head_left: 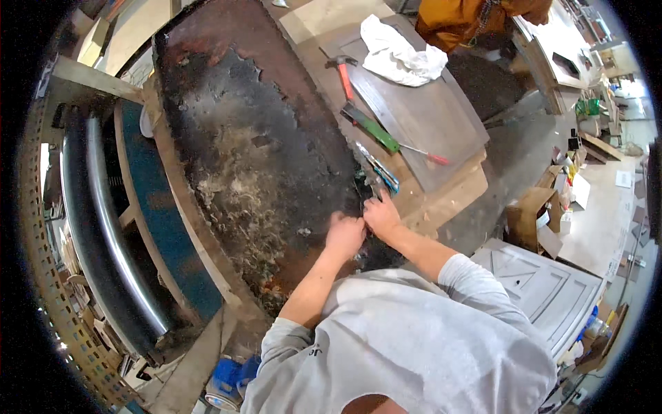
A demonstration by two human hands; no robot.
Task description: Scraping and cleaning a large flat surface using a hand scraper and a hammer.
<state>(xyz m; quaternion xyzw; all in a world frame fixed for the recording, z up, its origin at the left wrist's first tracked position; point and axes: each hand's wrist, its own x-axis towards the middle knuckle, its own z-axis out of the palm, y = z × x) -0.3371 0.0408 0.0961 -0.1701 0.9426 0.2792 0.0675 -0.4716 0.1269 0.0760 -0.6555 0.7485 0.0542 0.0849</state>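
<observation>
My left hand [345, 238] is closed, fingers curled against the right edge of a large dark, scorched-looking panel [227, 110] with a ragged, peeling surface. Touching or nearly touching it, my right hand [381, 215] is closed at the same edge, its fingertips pinched together. Whatever lies between the fingers is hidden or too small to make out. Just beyond the right hand is a tool with blue handles [387, 181]. Farther off lie a green-handled tool [376, 130] with a dark blade, a red-handled screwdriver [429, 156] and a hammer [345, 77] with a red handle.
A crumpled white cloth [400, 55] rests on a grey cabinet door panel [434, 117], over brown board. To the left stands a machine with long metal rollers [117, 221]. A white panelled door [545, 283] and a cardboard box [527, 217] are at the right.
</observation>
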